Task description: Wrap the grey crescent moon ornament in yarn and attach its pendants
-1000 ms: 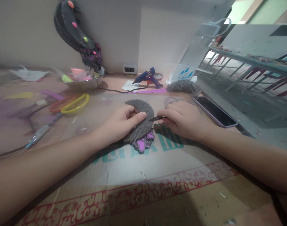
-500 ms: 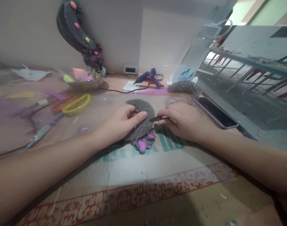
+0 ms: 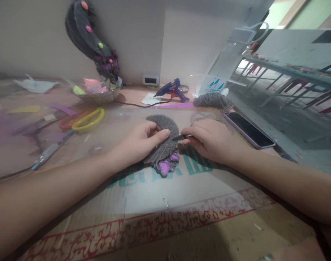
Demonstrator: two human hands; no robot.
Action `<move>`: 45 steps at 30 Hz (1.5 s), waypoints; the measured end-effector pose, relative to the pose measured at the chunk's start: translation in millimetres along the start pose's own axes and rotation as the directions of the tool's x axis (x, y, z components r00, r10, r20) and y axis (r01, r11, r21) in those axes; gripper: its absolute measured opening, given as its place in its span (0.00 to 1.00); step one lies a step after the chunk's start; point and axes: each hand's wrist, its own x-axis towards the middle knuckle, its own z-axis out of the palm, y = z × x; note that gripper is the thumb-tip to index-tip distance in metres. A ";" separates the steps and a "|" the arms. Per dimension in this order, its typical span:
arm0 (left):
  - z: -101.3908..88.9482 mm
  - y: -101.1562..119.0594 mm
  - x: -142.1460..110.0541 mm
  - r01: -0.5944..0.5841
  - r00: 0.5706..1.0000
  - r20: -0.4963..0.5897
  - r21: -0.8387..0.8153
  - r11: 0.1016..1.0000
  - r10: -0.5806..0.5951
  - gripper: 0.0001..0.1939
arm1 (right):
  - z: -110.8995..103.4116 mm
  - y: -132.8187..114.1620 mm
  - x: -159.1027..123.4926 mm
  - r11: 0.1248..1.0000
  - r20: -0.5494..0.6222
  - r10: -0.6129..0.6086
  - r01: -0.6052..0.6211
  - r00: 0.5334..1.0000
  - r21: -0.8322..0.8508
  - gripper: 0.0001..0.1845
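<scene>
A crescent wrapped in grey yarn lies at the middle of the work surface, with purple shapes edged in grey yarn at its lower end. My left hand grips the crescent's inner side, thumb on top and the other fingers partly hidden. At the outer edge, my right hand pinches a slim dark pointed tool; its kind is not clear. The tool's tip touches or nearly touches the yarn face near my left thumb. Loose grey yarn lies behind my right hand.
A blue glue gun stands at the back beside a grey yarn skein and a clear bottle. A phone lies right. To the left are yellow-handled scissors, a bowl and a decorated dark crescent.
The camera view has shifted slightly. Both hands keep their hold, and the dark tool's visible tip has turned a little against the crescent's edge.
</scene>
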 end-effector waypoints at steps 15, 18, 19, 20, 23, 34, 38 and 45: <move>-1.0 7.9 -0.3 0.054 0.998 0.016 0.016 0.998 -0.054 0.16 | -1.6 -1.5 1.3 0.999 0.023 0.039 -0.038 0.999 -0.032 0.16; -0.9 7.1 0.0 0.048 0.999 0.011 0.030 0.998 -0.048 0.16 | -1.0 -1.3 0.5 0.998 0.033 0.065 -0.064 0.997 -0.023 0.17; -0.8 6.8 0.1 0.048 0.999 0.009 0.032 0.998 -0.048 0.16 | -1.4 -1.3 0.4 0.997 0.038 0.071 -0.071 0.997 -0.019 0.17; -0.7 6.7 0.1 0.049 0.999 0.006 0.031 0.998 -0.049 0.16 | -2.0 -1.3 0.5 0.997 0.045 0.076 -0.075 0.996 -0.015 0.17; -0.2 6.6 0.3 0.054 0.999 0.008 0.020 0.998 -0.054 0.16 | -4.9 -1.7 1.1 0.997 0.068 0.078 -0.078 0.995 -0.008 0.17; -0.6 9.8 -1.3 0.084 0.996 0.015 0.013 0.996 -0.084 0.17 | -3.5 0.4 -3.5 0.994 0.065 0.103 -0.105 0.993 0.029 0.18; -0.9 8.9 0.0 0.068 0.998 0.006 0.022 0.997 -0.068 0.17 | -3.6 -0.6 -3.2 0.992 0.069 0.114 -0.118 0.991 0.046 0.18; 0.3 7.3 -0.7 0.054 0.999 0.005 0.019 0.998 -0.054 0.16 | -2.0 -3.0 -2.2 0.991 0.109 0.117 -0.124 0.987 0.053 0.20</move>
